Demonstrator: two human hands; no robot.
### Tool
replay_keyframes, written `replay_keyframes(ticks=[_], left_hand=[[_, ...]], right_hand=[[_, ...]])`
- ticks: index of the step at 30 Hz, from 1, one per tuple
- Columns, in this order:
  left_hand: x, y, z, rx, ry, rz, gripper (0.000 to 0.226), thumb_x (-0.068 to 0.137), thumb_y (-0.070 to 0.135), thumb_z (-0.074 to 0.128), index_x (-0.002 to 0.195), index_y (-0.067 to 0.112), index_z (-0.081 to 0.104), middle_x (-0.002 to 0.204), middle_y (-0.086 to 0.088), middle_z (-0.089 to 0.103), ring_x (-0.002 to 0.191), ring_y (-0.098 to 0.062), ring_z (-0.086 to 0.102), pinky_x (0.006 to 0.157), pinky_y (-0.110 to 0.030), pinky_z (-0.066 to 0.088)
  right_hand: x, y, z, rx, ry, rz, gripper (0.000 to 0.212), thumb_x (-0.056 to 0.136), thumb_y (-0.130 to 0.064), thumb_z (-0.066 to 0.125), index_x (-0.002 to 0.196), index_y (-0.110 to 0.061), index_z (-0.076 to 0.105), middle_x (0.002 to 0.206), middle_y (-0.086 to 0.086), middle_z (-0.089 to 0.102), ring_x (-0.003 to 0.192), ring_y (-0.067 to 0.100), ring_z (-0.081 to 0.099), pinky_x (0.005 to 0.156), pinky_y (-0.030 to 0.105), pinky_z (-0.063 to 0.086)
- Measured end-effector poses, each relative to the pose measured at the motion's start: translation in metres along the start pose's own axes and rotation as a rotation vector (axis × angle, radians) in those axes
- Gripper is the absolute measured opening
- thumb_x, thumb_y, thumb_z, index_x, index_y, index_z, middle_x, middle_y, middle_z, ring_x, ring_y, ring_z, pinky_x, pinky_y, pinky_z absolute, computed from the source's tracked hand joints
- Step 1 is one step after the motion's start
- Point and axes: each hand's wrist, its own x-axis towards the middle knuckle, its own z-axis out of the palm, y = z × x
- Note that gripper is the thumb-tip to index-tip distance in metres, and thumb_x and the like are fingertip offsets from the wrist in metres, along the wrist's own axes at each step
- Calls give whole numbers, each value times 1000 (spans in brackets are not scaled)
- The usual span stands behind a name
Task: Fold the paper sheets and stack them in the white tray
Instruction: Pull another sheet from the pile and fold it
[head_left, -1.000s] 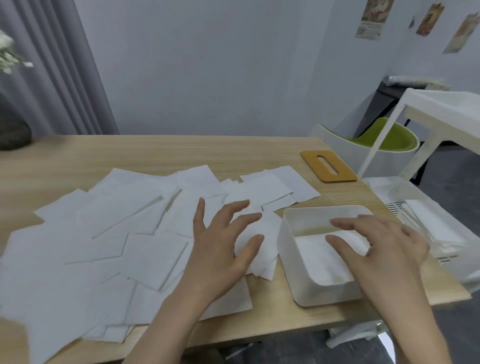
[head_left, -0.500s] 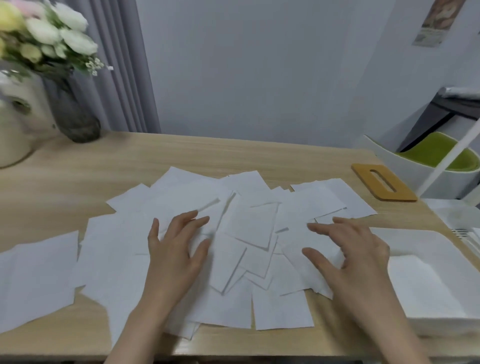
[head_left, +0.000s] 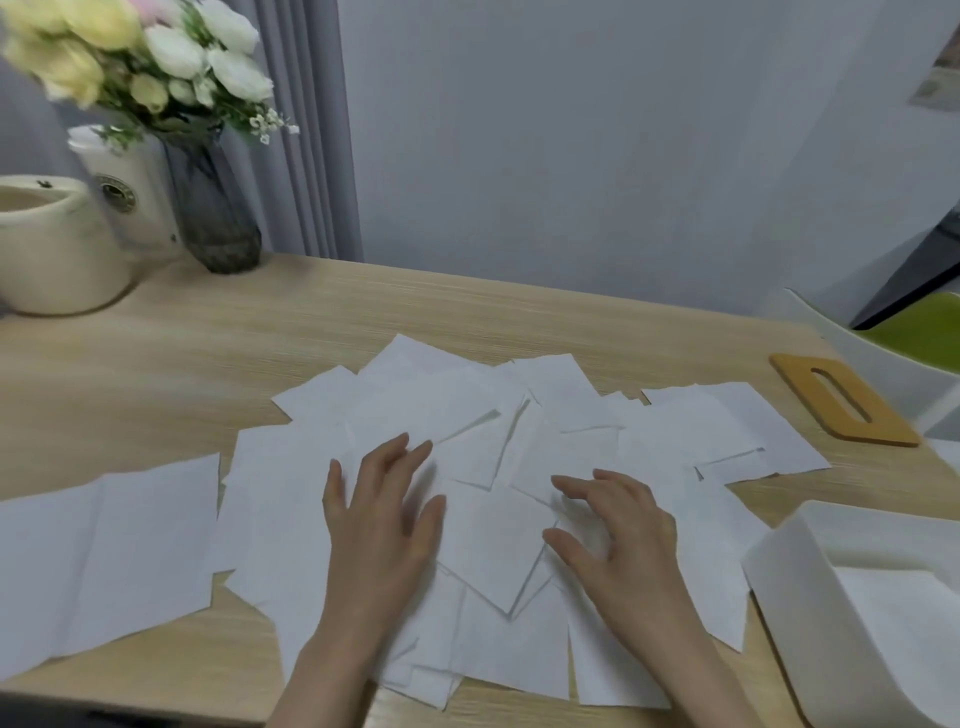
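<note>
head view, left hand (head_left: 382, 525) flat on paper sheets (head_left: 488, 540), right hand (head_left: 618, 540) seemingly unclenched, white tray (head_left: 789, 566) beside

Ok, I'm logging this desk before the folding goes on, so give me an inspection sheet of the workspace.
Surface: wooden table, bare at the back.
Job's things: loose paper sheets spread overlapping across the middle; white tray at the right edge with paper inside.
Clutter: flower vase, cream pot, white cup, orange slotted board.
Hands: left hand and right hand open over the sheets, gripping nothing.
Cables: nothing seen.
Surroundings: grey curtain, green chair.
</note>
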Motion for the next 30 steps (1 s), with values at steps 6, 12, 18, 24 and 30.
replay_keyframes(ticks=[6, 12, 18, 24, 30], left_hand=[[-2, 1, -2, 51, 80, -62, 48, 88, 37, 40, 131, 22, 55, 136, 3, 51, 132, 4, 34, 119, -40, -3], [-4, -2, -3, 41, 113, -237, 57, 86, 41, 32, 134, 21, 54, 140, 3, 46, 133, -6, 37, 120, -33, -9], [-2, 1, -6, -21, 152, -289, 51, 87, 33, 36, 133, 20, 53, 137, 5, 47, 131, 1, 33, 119, -24, -8], [-1, 4, -6, -72, 197, -324, 49, 86, 23, 45, 134, 19, 50, 135, 7, 49, 127, 6, 33, 119, -25, -3], [0, 5, -5, -87, 209, -337, 52, 82, 20, 44, 134, 17, 50, 131, 7, 51, 115, 23, 28, 119, -29, 2]], right_hand=[[35, -15, 22, 11, 55, -76, 39, 82, -46, 51, 117, -34, 62, 118, -25, 51, 130, 2, 28, 91, 17, 13], [71, -25, 53, -81, 6, -189, 38, 87, -44, 42, 114, -31, 66, 134, -8, 52, 134, 10, 22, 99, 35, 18], [99, -44, 68, -101, -222, -255, 55, 81, -58, 56, 132, -40, 50, 141, -16, 43, 142, 9, 14, 109, 32, -3], [106, -55, 86, -165, -286, -304, 86, 61, -82, 39, 133, -38, 49, 124, -17, 48, 133, 6, 23, 109, 39, -6], [110, -55, 92, -141, -81, -358, 13, 87, -33, 63, 97, -33, 71, 93, -14, 62, 110, 8, 47, 92, 30, 11]])
